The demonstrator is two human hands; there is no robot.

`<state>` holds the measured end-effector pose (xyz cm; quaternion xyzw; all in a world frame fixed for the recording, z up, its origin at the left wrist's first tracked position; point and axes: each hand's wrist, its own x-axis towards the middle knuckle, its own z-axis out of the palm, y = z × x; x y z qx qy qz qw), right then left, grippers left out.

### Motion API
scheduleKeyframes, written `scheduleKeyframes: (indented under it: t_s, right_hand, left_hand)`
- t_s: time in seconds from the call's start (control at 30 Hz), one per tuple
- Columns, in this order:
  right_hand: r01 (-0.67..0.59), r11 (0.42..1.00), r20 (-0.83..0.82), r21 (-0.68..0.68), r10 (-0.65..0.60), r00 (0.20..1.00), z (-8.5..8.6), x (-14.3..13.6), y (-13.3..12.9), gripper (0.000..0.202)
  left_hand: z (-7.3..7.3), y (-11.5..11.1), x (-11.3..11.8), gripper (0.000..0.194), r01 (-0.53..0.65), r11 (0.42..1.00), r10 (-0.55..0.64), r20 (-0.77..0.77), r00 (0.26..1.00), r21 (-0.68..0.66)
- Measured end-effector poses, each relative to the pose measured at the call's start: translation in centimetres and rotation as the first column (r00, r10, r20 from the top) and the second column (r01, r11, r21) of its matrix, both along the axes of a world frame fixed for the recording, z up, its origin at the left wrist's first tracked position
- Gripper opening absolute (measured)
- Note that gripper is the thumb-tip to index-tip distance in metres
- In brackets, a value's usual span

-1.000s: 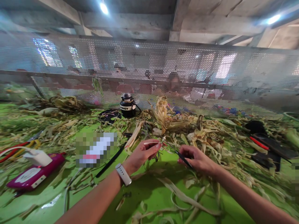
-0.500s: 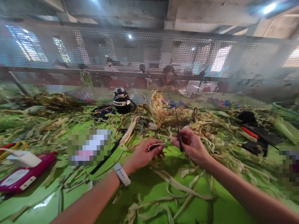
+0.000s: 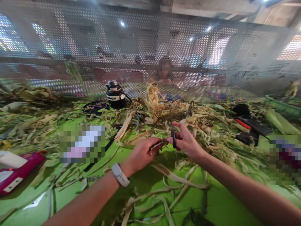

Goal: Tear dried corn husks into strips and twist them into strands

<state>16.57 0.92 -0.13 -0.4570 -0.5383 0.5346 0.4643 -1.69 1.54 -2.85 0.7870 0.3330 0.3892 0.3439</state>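
Note:
My left hand (image 3: 145,152), with a white band on its wrist, pinches a thin pale strip of corn husk (image 3: 156,147) near the middle of the green table (image 3: 162,171). Close beside it on the right, my right hand (image 3: 187,141) is closed around scissors (image 3: 173,138), their blades pointing up and away from me. The fingertips of both hands come nearly together at the end of the strip. Below them on the table lie long curled husk strips (image 3: 181,179). Behind the hands rises a heap of dry husk (image 3: 152,100).
A black jug (image 3: 115,95) stands at the back before a perforated metal screen (image 3: 141,40), with people behind it. A magenta device (image 3: 23,169) lies at left, a blurred-out item (image 3: 82,142) nearer the middle. Black items (image 3: 249,128) and a green basket (image 3: 282,105) are at right.
My hands have drawn closer together, the right fingertips now meeting the left ones at the strip. The whole view has shifted, so things on the table appear farther left and higher.

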Motion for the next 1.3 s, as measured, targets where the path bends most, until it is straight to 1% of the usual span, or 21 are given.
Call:
scheduleKeyframes:
  t_s: [0.13, 0.2, 0.3, 0.4, 0.47, 0.53, 0.6, 0.7, 0.77, 0.83, 0.9, 0.97, 1.03, 1.07, 1.13, 1.17, 1.23, 1.3]
  right_hand:
    - [-0.003, 0.998, -0.062, -0.058, -0.001, 0.998, 0.2, -0.1, -0.2, 0.072]
    - [-0.003, 0.995, -0.12, -0.104, -0.009, 0.993, 0.2, -0.2, -0.2, 0.074]
    - [0.012, 0.988, -0.21, -0.154, -0.045, 0.977, -0.2, -0.5, -0.3, 0.073]
    - [0.05, 0.983, -0.243, -0.176, -0.092, 0.966, -0.6, -0.7, -0.2, 0.07]
    - [0.074, 0.984, -0.224, -0.162, -0.109, 0.968, -0.5, -0.6, -0.1, 0.068]
    - [0.096, 0.987, -0.195, -0.128, -0.12, 0.973, -0.4, -0.3, 0.2, 0.065]
    - [0.117, 0.987, -0.173, -0.108, -0.135, 0.976, -0.2, 0.0, 0.4, 0.06]
    - [0.136, 0.984, -0.144, -0.117, -0.152, 0.978, 0.0, 0.3, 0.6, 0.054]
    - [0.15, 0.983, -0.125, -0.107, -0.163, 0.979, 0.1, 0.3, 0.6, 0.054]
    - [0.175, 0.983, -0.081, -0.061, -0.179, 0.98, 0.3, 0.3, 0.5, 0.054]
    - [0.174, 0.985, -0.007, 0.008, -0.174, 0.985, 0.7, 0.4, 0.5, 0.054]
    - [0.088, 0.995, 0.094, 0.055, -0.092, 0.991, 1.3, 0.9, 0.6, 0.052]
    - [-0.063, 0.996, 0.212, 0.063, 0.048, 0.976, 1.9, 1.6, 0.8, 0.049]
    - [-0.145, 0.988, 0.275, 0.048, 0.126, 0.953, 2.1, 2.0, 0.9, 0.047]
    - [-0.292, 0.956, 0.384, -0.015, 0.275, 0.881, 2.4, 2.8, 1.1, 0.043]
    - [-0.35, 0.935, 0.419, -0.059, 0.342, 0.841, 2.5, 3.2, 1.2, 0.043]
    - [-0.426, 0.896, 0.444, -0.128, 0.435, 0.783, 2.5, 3.7, 1.4, 0.044]
    - [-0.456, 0.878, 0.428, -0.143, 0.471, 0.772, 2.4, 4.0, 1.4, 0.046]
  left_hand:
    - [-0.1, -0.2, 0.1, 0.025, -0.065, 0.996, 0.061, 0.066, 0.996, 0.063]
    - [-0.2, -0.3, 0.4, 0.022, -0.103, 0.993, 0.096, 0.121, 0.988, 0.054]
    - [-0.5, -0.4, 0.8, 0.018, -0.127, 0.991, 0.131, 0.196, 0.972, -0.032]
    - [-0.8, -0.3, 1.1, 0.023, -0.13, 0.981, 0.161, 0.233, 0.959, -0.143]
    - [-0.9, -0.4, 1.2, 0.028, -0.078, 0.966, 0.136, 0.227, 0.964, -0.246]
    - [-0.6, -0.4, 1.1, 0.032, -0.004, 0.941, 0.084, 0.222, 0.971, -0.338]
    - [-0.3, -0.5, 0.9, 0.034, 0.03, 0.934, 0.049, 0.211, 0.976, -0.357]
    - [0.0, -0.5, 0.8, 0.027, 0.017, 0.948, 0.044, 0.182, 0.982, -0.319]
    - [0.1, -0.4, 0.8, 0.026, 0.043, 0.923, 0.039, 0.204, 0.978, -0.381]
    - [0.3, -0.4, 0.8, 0.03, 0.075, 0.873, 0.073, 0.281, 0.957, -0.481]
    - [0.5, -0.2, 0.7, 0.032, 0.066, 0.839, 0.163, 0.365, 0.917, -0.54]
    - [0.8, 0.1, 0.4, 0.029, 0.022, 0.833, 0.25, 0.412, 0.876, -0.553]
    - [1.0, 0.6, -0.1, 0.024, -0.034, 0.842, 0.305, 0.422, 0.854, -0.539]
    - [1.1, 0.9, -0.4, 0.023, -0.063, 0.849, 0.325, 0.424, 0.846, -0.525]
    - [1.2, 1.5, -1.0, 0.023, -0.106, 0.862, 0.351, 0.433, 0.83, -0.495]
    - [1.2, 1.7, -1.2, 0.025, -0.119, 0.868, 0.357, 0.44, 0.824, -0.481]
    - [1.2, 2.1, -1.6, 0.027, -0.129, 0.876, 0.355, 0.439, 0.825, -0.465]
    - [1.1, 2.3, -1.9, 0.027, -0.129, 0.882, 0.336, 0.412, 0.847, -0.453]
